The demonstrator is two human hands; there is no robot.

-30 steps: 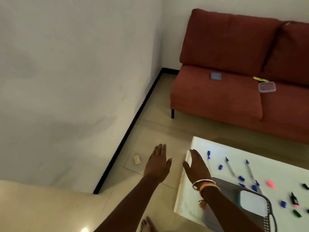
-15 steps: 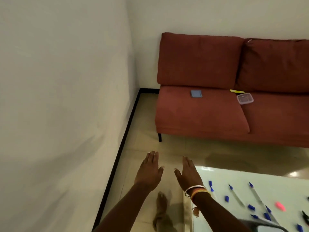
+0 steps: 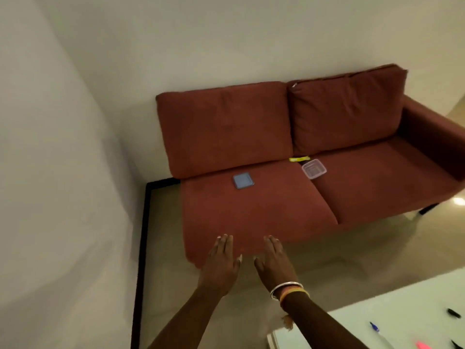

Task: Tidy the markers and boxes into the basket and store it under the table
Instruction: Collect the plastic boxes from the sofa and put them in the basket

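Both hands, left [image 3: 221,269] and right [image 3: 275,267], reach out low in the frame, fingers flat, spread and empty. On the sofa [image 3: 251,217] at centre lie a blue lid [image 3: 243,180] and a clear box [image 3: 314,168]. Markers [image 3: 375,326] sit on the table [image 3: 352,321], lower right.

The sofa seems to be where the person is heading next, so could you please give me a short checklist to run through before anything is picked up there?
1. Left hand free: ok, open and holding nothing.
2. Right hand free: ok, open, empty, bangles at the wrist.
3. Clear box reachable: ok, it lies uncovered at the seam between the two seat cushions of the sofa.
4. Blue lid reachable: ok, flat on the near-left seat cushion, apart from the box.
5. Yellow item behind the box: cannot tell what it is.
6. Basket ready to receive: cannot tell, it is out of view; only a corner of the white table shows.
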